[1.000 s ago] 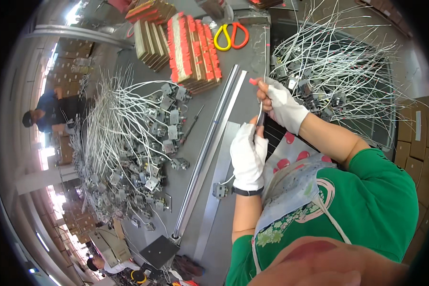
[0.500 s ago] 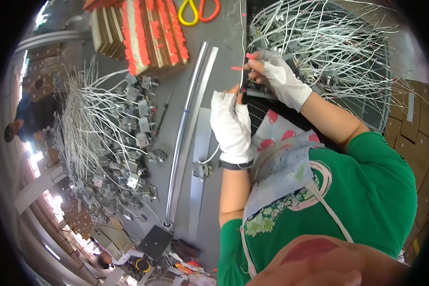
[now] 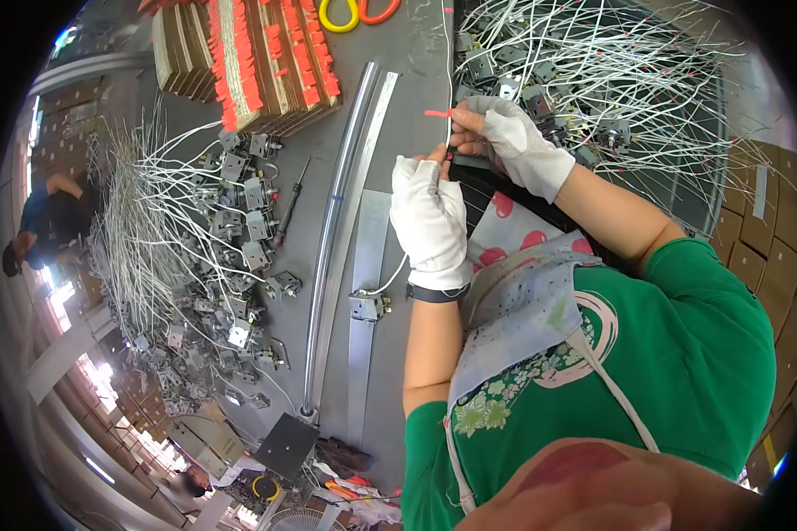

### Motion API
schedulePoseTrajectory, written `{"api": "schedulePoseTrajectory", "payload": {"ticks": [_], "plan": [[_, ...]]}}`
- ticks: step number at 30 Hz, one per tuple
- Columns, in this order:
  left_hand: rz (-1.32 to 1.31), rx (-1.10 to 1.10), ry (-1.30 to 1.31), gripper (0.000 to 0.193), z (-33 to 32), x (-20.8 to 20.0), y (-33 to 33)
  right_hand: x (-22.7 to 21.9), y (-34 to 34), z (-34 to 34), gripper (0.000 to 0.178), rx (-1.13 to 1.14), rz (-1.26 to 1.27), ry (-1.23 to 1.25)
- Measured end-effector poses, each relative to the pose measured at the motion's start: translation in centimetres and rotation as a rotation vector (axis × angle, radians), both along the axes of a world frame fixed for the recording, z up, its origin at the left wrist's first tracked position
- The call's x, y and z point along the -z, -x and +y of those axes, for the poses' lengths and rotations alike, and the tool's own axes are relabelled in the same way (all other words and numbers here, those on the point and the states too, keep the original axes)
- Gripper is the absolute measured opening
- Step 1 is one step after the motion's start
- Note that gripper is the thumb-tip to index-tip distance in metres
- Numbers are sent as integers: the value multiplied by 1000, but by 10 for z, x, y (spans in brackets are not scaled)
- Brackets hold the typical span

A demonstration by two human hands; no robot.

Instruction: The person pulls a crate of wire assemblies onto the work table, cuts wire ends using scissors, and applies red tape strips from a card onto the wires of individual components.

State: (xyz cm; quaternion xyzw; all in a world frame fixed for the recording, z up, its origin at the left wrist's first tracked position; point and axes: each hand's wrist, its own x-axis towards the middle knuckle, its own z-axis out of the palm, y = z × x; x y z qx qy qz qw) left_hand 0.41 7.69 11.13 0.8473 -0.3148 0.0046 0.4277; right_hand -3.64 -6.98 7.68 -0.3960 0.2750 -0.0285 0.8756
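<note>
My left hand, in a white fingerless glove, is closed with its fingertips around a white wire that runs away toward the far edge. Near the wire's upper stretch, the gloved right hand pinches a small red strip, which sticks out to the left across the wire. The two sets of fingertips nearly meet. Below the left hand, a white lead runs to a small metal switch-like part lying on a flat metal bar. Whether this lead is the same wire is hidden by the glove.
Wired metal parts are heaped at left; more white-wired parts fill a dark tray at right. A shiny tube, a screwdriver, red-edged cardboard stacks and scissors lie on the grey table. Other people are at far left.
My right fingers have come to the wire and now pinch the red strip against it. A red piece seen at the right fingertips is no longer visible there. The view has shifted slightly.
</note>
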Motion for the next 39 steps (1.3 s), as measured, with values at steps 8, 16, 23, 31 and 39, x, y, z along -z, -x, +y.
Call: {"api": "schedulePoseTrajectory", "payload": {"ticks": [8, 16, 23, 31, 39], "plan": [[-20, -17, 127, 23, 5, -7, 7, -39, -2, 3, 26, 23, 14, 91], [73, -70, 219, 23, 13, -24, 20, -61, 9, -3, 23, -13, -156, 713], [23, -60, 313, 24, 21, -37, 29, -79, 19, 14, 24, 37, -195, 333], [35, -59, 326, 26, 30, -50, 40, -86, 21, 9, 17, 131, -354, 1242], [60, -58, 348, 23, 36, -55, 45, -101, 34, 14, 15, 41, -383, 556]]}}
